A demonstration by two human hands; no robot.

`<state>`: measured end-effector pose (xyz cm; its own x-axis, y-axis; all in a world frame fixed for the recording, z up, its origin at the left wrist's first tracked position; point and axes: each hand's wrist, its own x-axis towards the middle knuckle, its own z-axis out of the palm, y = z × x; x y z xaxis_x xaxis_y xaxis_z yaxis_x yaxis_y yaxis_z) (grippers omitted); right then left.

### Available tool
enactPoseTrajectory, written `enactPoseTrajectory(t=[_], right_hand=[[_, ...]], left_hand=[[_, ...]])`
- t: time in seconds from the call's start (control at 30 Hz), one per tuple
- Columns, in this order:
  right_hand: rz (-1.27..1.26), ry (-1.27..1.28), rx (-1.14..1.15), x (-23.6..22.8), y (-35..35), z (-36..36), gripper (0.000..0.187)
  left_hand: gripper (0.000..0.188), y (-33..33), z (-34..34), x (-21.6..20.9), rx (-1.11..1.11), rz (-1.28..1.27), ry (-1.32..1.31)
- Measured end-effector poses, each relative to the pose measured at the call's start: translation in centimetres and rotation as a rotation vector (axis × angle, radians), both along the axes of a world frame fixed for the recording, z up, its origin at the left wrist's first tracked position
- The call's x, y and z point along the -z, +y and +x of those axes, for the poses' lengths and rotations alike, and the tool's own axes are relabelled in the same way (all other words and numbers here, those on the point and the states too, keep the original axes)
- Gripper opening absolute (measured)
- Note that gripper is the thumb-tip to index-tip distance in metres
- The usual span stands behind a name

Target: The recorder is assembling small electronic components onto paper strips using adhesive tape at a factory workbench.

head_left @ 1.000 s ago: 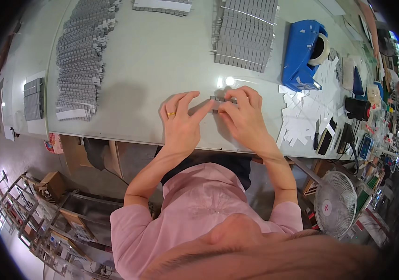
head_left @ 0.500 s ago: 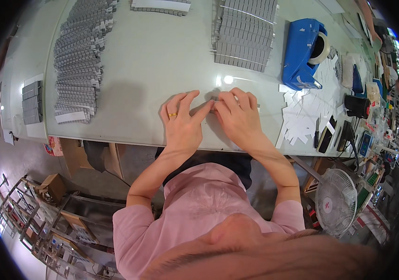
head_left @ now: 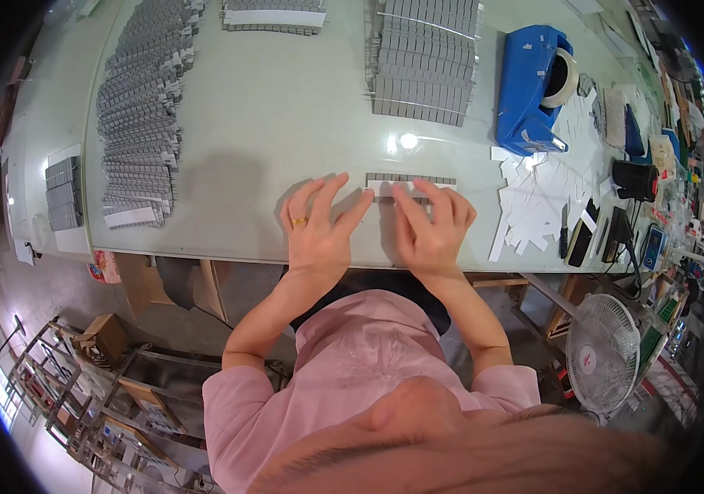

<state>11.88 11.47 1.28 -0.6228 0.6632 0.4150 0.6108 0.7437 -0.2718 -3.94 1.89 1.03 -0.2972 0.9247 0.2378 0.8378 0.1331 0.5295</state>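
Observation:
In front of me on the table lies a short row of grey segmented pieces (head_left: 426, 177) with a white paper strip (head_left: 381, 186) laid across it. My left hand (head_left: 319, 226) is open, its fingers apart and curved, with one fingertip at the left end of the paper strip. On the right part of the strip rest the fingertips of my right hand (head_left: 434, 235), pressing from above; the fingers are spread and grip nothing that I can see. That hand hides the near right part of the row.
A long stack of grey segmented pieces (head_left: 139, 123) runs along the left, with a smaller stack (head_left: 63, 193) beyond it. More grey sheets (head_left: 426, 62) lie ahead. At right stand a blue tape dispenser (head_left: 525, 90) and a pile of white paper strips (head_left: 533, 202).
My right hand has moved right and a little nearer, uncovering the grey row and its white strip. The left hand has drawn slightly nearer, away from the row. The view has shifted slightly.

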Motion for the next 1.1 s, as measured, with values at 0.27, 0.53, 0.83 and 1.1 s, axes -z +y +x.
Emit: enactPoseTrajectory(t=[0.27, 0.53, 0.83, 1.1], right_hand=[[-0.040, -0.184, -0.004, -0.6, -1.6, 0.8, 0.038], [-0.057, -0.037, 0.234, 0.2, 1.0, 8.3, 0.033], [-0.124, 0.114, 0.248, 0.2, 1.9, 10.0, 0.031], [-0.176, 0.270, 0.037, -0.5, 5.7, 7.2, 0.030]], left_hand=[[0.047, -0.2, 0.3, 0.6, 0.091, 0.000, 0.360], [0.063, 2.8, 2.5, -0.9, 0.208, -0.053, 0.070], [0.046, -0.9, 3.1, 0.9, 0.573, 0.037, 0.250], [0.033, -0.4, -2.2, -1.3, 0.567, 0.058, 0.353]])
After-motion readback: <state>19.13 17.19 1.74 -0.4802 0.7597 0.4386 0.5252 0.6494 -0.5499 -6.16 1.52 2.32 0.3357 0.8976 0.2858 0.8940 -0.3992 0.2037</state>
